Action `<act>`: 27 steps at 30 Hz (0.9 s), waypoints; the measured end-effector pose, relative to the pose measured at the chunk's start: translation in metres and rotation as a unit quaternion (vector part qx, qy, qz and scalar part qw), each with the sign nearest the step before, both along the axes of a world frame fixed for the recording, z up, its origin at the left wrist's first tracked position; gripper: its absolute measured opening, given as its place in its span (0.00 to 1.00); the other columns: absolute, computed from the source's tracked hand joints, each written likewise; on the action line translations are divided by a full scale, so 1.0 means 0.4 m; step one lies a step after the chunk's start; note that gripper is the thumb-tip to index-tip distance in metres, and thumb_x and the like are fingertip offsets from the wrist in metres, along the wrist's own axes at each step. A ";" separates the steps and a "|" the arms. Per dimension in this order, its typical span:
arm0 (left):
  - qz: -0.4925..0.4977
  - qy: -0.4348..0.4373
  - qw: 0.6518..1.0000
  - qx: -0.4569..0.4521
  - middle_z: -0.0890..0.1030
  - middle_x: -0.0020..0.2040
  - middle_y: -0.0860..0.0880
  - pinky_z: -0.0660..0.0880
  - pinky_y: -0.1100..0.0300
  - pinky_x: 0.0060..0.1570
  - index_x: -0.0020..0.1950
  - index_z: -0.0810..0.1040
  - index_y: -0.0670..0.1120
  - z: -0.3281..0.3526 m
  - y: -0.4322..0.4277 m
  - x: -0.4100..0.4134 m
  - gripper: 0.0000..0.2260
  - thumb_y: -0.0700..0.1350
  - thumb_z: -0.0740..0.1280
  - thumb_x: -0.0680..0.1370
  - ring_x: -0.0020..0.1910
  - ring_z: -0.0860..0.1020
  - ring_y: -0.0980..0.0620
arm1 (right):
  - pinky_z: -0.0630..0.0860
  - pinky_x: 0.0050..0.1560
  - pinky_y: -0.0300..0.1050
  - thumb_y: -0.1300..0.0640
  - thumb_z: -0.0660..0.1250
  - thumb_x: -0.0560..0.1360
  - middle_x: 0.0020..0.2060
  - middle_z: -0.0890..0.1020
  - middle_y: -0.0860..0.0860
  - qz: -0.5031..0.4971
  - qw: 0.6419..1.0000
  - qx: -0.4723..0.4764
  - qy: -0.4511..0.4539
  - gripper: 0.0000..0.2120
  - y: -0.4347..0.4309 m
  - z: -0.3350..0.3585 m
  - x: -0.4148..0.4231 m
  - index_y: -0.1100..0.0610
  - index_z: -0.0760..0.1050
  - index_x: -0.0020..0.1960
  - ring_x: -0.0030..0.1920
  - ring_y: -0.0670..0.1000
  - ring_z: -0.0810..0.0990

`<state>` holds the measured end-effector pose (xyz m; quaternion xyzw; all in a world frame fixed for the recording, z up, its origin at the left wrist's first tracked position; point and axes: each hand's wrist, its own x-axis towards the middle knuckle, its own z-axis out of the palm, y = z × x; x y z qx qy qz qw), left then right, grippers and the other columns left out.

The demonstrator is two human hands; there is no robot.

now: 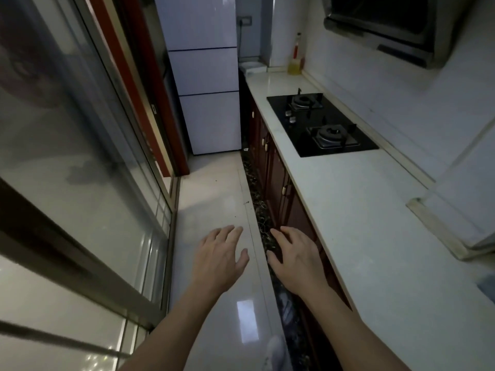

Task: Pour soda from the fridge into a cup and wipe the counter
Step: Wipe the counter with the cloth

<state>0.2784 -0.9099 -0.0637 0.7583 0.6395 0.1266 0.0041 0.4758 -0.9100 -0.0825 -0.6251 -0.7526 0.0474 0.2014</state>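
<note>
A tall white fridge [206, 76] with three closed doors stands at the far end of a narrow kitchen aisle. A long pale counter [369, 210] runs along the right side. My left hand [218, 259] and my right hand [296, 259] are stretched out in front of me over the floor, side by side, palms down, fingers relaxed and spread, holding nothing. The right hand hovers beside the counter's front edge. No soda, cup or cloth is in sight.
A black two-burner gas hob [320, 124] is set into the counter. A bottle of yellow oil [294, 64] stands at the counter's far end. A range hood [385, 25] hangs above. Glass sliding doors [80, 170] line the left. Dark red cabinets [276, 178] sit under the counter.
</note>
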 end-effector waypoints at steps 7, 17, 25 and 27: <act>-0.006 0.022 1.000 0.001 0.78 0.66 0.50 0.74 0.53 0.62 0.71 0.72 0.50 -0.026 0.279 0.002 0.24 0.59 0.61 0.78 0.65 0.75 0.50 | 0.75 0.60 0.58 0.43 0.59 0.75 0.63 0.78 0.55 -0.011 1.000 -0.014 0.005 0.25 0.260 -0.044 0.006 0.53 0.74 0.68 0.62 0.56 0.76; -0.105 0.038 0.994 -0.018 0.79 0.66 0.50 0.75 0.52 0.59 0.70 0.74 0.50 -0.013 0.709 0.162 0.25 0.59 0.56 0.77 0.63 0.76 0.49 | 0.75 0.61 0.55 0.45 0.62 0.75 0.62 0.79 0.55 -0.085 0.995 -0.005 0.046 0.24 0.658 -0.036 0.142 0.54 0.75 0.67 0.62 0.56 0.76; -0.249 0.037 0.966 -0.064 0.79 0.66 0.49 0.76 0.49 0.60 0.70 0.73 0.49 -0.065 0.919 0.397 0.26 0.59 0.54 0.77 0.63 0.76 0.46 | 0.71 0.66 0.56 0.43 0.59 0.75 0.65 0.78 0.54 -0.238 0.970 -0.036 0.037 0.25 0.727 -0.073 0.343 0.52 0.74 0.68 0.66 0.56 0.74; -0.291 0.038 0.952 -0.083 0.80 0.63 0.48 0.78 0.47 0.55 0.68 0.76 0.49 -0.090 0.958 0.458 0.25 0.59 0.55 0.76 0.60 0.78 0.45 | 0.73 0.63 0.56 0.42 0.57 0.74 0.62 0.80 0.53 -0.287 0.956 -0.043 0.034 0.25 0.717 -0.093 0.385 0.52 0.77 0.65 0.63 0.55 0.77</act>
